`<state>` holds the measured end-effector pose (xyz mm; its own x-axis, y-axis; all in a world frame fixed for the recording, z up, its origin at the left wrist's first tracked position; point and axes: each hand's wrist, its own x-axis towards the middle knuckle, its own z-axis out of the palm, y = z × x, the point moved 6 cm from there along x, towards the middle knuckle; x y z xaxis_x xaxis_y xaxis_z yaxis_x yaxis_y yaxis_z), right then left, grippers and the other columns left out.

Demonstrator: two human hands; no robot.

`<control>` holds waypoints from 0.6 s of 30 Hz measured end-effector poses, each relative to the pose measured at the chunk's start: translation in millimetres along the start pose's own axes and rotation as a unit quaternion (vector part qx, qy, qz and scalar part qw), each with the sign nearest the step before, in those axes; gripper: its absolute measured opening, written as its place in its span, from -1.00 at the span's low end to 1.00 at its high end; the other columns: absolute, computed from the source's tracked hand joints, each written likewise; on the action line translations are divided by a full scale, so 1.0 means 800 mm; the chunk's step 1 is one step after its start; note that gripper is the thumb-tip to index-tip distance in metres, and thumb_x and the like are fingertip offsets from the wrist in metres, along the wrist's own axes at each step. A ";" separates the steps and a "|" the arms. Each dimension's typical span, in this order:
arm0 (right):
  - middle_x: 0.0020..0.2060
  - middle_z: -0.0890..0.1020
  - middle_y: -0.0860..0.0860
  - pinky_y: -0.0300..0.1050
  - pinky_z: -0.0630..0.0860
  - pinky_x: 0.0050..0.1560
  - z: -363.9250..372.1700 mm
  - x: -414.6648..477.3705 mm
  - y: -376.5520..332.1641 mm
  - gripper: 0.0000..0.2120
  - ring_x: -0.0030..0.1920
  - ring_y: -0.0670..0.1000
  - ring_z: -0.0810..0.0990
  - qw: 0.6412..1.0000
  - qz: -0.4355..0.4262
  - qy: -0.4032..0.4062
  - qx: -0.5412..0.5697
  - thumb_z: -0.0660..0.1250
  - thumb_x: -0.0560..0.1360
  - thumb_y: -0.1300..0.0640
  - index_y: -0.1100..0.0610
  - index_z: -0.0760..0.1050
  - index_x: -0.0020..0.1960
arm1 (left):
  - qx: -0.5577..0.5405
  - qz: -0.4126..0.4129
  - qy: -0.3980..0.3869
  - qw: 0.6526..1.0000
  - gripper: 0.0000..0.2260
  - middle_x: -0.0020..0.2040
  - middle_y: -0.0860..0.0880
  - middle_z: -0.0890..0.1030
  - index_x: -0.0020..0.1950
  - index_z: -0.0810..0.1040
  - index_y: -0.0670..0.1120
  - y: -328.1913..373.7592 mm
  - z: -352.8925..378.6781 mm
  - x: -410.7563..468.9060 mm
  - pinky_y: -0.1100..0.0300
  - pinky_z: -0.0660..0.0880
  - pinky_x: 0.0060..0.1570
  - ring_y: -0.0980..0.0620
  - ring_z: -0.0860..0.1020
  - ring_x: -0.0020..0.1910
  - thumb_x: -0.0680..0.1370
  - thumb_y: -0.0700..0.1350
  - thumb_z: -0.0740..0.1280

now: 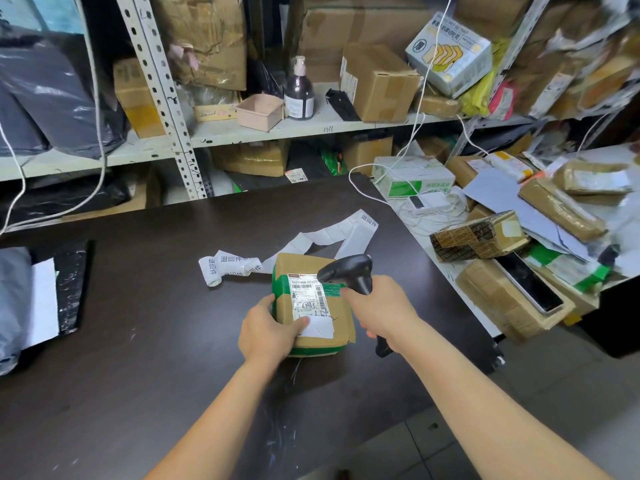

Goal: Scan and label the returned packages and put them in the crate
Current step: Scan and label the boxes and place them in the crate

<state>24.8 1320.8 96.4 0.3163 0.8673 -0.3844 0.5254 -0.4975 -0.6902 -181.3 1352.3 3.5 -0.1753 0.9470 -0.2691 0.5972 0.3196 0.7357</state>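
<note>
A small brown cardboard package with green tape and a white shipping label lies on the dark table. My left hand grips its near left corner, thumb on the label. My right hand holds a black handheld barcode scanner, whose head hovers just over the label's upper right. Behind the package a strip of white return stickers with printed characters lies unrolled across the table. No crate is visible.
A heap of brown parcels covers the white side table at the right, with a white device and cables. Metal shelves behind hold boxes, a pump bottle and bags. Grey mailers lie at the table's left edge.
</note>
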 end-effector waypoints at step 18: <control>-0.30 0.59 -0.12 -0.13 0.43 -0.24 -0.082 0.002 0.011 -0.74 -0.20 0.02 0.58 0.958 -0.114 0.049 -0.260 0.40 0.40 -0.20 -0.08 0.41 -0.28 | 0.011 0.008 -0.042 0.999 -0.29 0.25 0.15 0.61 0.40 0.48 0.15 0.002 0.000 0.024 0.10 0.50 0.04 0.04 0.59 0.20 0.29 0.17 0.60</control>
<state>81.5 1316.9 129.6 0.2057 0.9613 -0.1832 0.9038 -0.2584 -0.3412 -183.7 1371.3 -0.2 -0.0996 0.9460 -0.3084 0.6175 0.3018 0.7264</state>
